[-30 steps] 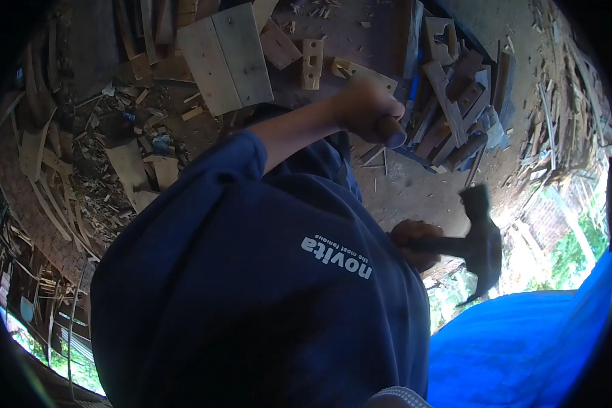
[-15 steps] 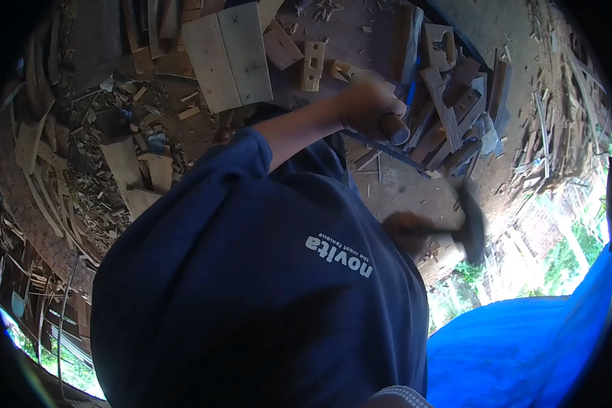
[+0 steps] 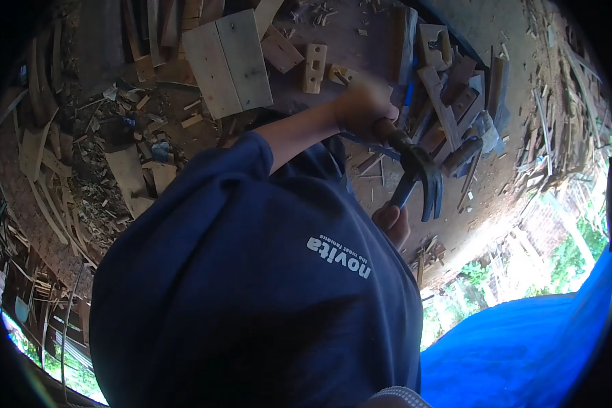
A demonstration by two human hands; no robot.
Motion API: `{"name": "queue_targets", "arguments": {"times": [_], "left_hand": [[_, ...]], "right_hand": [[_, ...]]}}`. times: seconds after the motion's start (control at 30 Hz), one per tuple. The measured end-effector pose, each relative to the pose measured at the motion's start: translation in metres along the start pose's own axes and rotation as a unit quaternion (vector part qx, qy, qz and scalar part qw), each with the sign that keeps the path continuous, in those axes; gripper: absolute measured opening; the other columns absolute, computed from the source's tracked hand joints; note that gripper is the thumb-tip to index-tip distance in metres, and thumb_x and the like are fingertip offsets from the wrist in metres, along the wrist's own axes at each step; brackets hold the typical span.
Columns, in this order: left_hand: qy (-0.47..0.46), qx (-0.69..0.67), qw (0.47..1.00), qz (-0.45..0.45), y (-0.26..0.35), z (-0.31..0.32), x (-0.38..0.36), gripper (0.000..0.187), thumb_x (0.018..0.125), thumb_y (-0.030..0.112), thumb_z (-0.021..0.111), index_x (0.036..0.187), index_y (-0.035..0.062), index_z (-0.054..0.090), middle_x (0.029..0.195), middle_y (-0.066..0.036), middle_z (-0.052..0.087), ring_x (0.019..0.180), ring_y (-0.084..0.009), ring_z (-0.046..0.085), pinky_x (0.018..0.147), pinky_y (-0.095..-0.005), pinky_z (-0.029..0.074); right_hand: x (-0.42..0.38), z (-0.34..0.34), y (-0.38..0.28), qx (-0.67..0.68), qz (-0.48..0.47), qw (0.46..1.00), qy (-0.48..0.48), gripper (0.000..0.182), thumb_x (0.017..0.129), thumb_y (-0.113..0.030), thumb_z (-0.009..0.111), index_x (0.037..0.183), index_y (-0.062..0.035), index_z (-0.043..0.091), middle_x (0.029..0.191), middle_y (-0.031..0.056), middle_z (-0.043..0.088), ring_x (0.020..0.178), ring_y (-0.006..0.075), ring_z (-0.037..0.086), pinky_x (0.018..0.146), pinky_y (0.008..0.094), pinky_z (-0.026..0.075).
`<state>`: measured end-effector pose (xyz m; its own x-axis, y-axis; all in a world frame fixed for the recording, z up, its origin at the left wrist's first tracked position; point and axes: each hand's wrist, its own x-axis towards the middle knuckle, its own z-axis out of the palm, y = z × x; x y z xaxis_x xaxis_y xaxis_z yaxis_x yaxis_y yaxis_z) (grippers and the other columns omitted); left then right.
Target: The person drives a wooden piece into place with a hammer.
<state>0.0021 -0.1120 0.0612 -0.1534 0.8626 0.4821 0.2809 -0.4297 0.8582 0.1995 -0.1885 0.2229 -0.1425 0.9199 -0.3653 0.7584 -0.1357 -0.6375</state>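
My left hand (image 3: 366, 109) is closed around the round wooden handle of a chisel (image 3: 385, 128); its blade is hidden by the hand. Just beyond that fist, a light wooden block with cut openings (image 3: 342, 74) lies on the work surface. My right hand (image 3: 392, 224) grips the handle of a claw hammer (image 3: 423, 175). The hammer's head meets the chisel's butt end, or is very close to it, with its claws pointing back toward me. A second light block with holes (image 3: 313, 68) lies beside the first one.
Several cut wooden pieces (image 3: 440, 109) are piled to the right of my hands. A pale board (image 3: 228, 64) stands at the upper left, near chips and scraps (image 3: 143, 122) on the ground. Blue sheeting (image 3: 503, 347) fills the lower right.
The hammer has swung inward from the right, up to the chisel's butt end. My right hand moved slightly left with it. My left hand has stayed nearly in place, holding the chisel.
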Motion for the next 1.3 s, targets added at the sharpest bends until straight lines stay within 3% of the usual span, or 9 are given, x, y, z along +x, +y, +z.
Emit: {"name": "queue_targets", "arguments": {"times": [0.43,0.63,0.7,0.77,0.97,1.03,1.07,1.17,1.3], "left_hand": [[0.006,-0.001,1.000,-0.011,0.000,-0.001,-0.002,0.024,0.062,0.026,0.074,0.064,0.0139,0.054,0.058,-0.005,0.056,0.055,-0.0274,0.061,0.051,-0.0377,0.047],[0.010,-0.004,1.000,0.004,-0.006,0.003,-0.003,0.024,0.062,0.026,0.074,0.064,0.0142,0.053,0.058,-0.005,0.056,0.055,-0.0271,0.061,0.051,-0.0375,0.047],[0.010,-0.008,1.000,0.004,-0.003,0.003,-0.003,0.024,0.061,0.026,0.074,0.064,0.0141,0.053,0.058,-0.005,0.056,0.055,-0.0272,0.060,0.051,-0.0375,0.047],[0.014,-0.005,1.000,0.003,-0.004,0.001,-0.002,0.024,0.061,0.026,0.074,0.063,0.0141,0.053,0.058,-0.005,0.055,0.055,-0.0274,0.060,0.051,-0.0376,0.047],[0.028,0.007,0.999,0.018,-0.010,0.006,-0.004,0.024,0.065,0.027,0.072,0.062,0.0137,0.053,0.057,-0.006,0.054,0.054,-0.0273,0.060,0.050,-0.0377,0.046],[0.011,0.006,1.000,0.011,-0.008,0.003,-0.004,0.024,0.066,0.028,0.072,0.062,0.0135,0.053,0.057,-0.006,0.055,0.055,-0.0277,0.060,0.051,-0.0377,0.047],[0.012,0.006,1.000,0.011,-0.007,0.002,-0.005,0.024,0.066,0.028,0.072,0.062,0.0135,0.053,0.057,-0.006,0.055,0.055,-0.0277,0.060,0.051,-0.0377,0.047],[0.017,0.004,1.000,0.023,-0.007,0.004,-0.006,0.025,0.065,0.027,0.073,0.063,0.0133,0.053,0.057,-0.006,0.055,0.055,-0.0280,0.061,0.051,-0.0377,0.047],[0.013,-0.003,1.000,0.025,-0.006,0.003,-0.008,0.024,0.064,0.026,0.073,0.063,0.0134,0.053,0.058,-0.005,0.056,0.056,-0.0277,0.061,0.052,-0.0375,0.048]], "right_hand": [[0.006,0.007,0.021,-0.020,-0.041,0.998,0.032,0.051,0.098,-0.051,0.046,0.087,-0.0020,0.056,0.061,0.0002,0.051,0.051,0.0095,0.049,0.045,0.0264,0.034],[0.002,-0.007,0.047,0.440,-0.196,0.873,0.074,0.045,0.095,-0.044,0.056,0.089,0.0004,0.056,0.058,0.0082,0.048,0.047,0.0112,0.047,0.041,0.0285,0.036],[0.012,-0.007,0.033,0.413,-0.242,0.877,-0.042,0.035,0.099,-0.036,0.046,0.080,-0.0070,0.054,0.059,0.0008,0.050,0.051,0.0133,0.050,0.050,0.0308,0.042],[0.005,0.010,0.025,-0.002,-0.030,1.000,0.000,0.051,0.099,-0.051,0.042,0.077,-0.0061,0.053,0.058,-0.0015,0.047,0.053,0.0089,0.047,0.048,0.0281,0.036],[0.004,0.000,0.025,-0.001,-0.156,0.977,0.144,0.047,0.097,-0.049,0.049,0.081,-0.0047,0.056,0.058,-0.0019,0.046,0.050,0.0086,0.046,0.045,0.0253,0.035],[-0.006,0.002,0.011,-0.104,-0.098,0.934,0.326,0.045,0.097,-0.046,0.052,0.081,-0.0046,0.056,0.055,-0.0013,0.044,0.049,0.0086,0.047,0.043,0.0265,0.037],[0.003,-0.012,0.035,0.242,-0.183,0.952,0.031,0.055,0.099,-0.051,0.038,0.091,-0.0015,0.058,0.056,0.0050,0.051,0.048,0.0171,0.052,0.046,0.0281,0.038],[0.013,0.008,0.056,-0.087,-0.112,0.989,0.043,0.052,0.099,-0.051,0.040,0.078,-0.0050,0.054,0.054,0.0003,0.048,0.046,0.0108,0.048,0.042,0.0267,0.033],[-0.003,0.002,0.013,-0.067,-0.053,0.995,0.048,0.057,0.099,-0.055,0.036,0.079,-0.0046,0.053,0.054,0.0005,0.049,0.047,0.0105,0.047,0.043,0.0264,0.032]]}}
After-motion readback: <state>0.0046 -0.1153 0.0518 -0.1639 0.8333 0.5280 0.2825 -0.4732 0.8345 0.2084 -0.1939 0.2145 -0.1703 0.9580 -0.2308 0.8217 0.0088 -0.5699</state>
